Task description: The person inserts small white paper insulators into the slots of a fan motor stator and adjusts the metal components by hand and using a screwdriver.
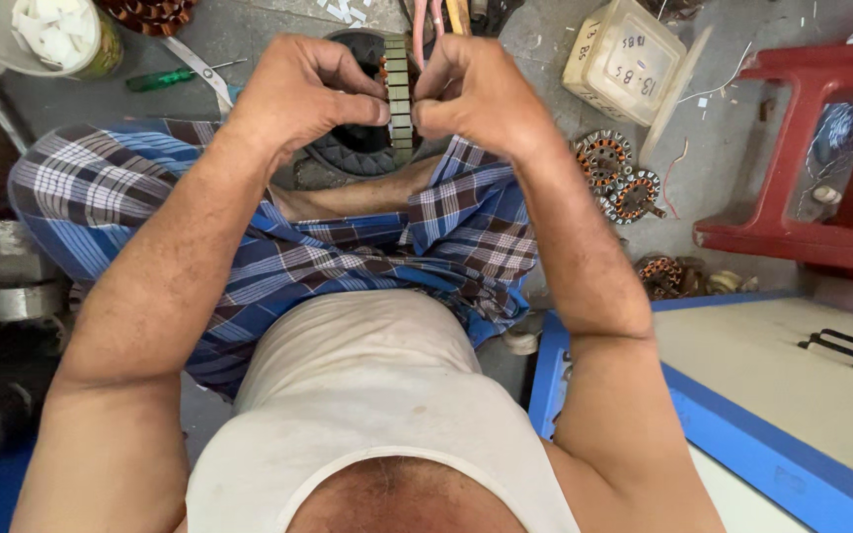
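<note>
Both hands are raised in front of me over my lap, closed on one part. My left hand (300, 94) grips the left side of a motor stator core (399, 94), a stacked, slotted metal ring seen edge-on with copper windings showing at its top. On the other side, my right hand (476, 94) pinches it with fingers curled. Behind the stator lies a dark round piece (352, 148), mostly hidden by my hands. I sit on the floor in a blue checked cloth (249, 237).
Wound copper stators (619, 178) lie on the concrete floor at right, near a cream plastic box (629, 64) and a red plastic stool (812, 148). A green-handled screwdriver (165, 77) and a tub of white pieces (51, 30) sit at upper left. A blue-edged board (742, 444) is at lower right.
</note>
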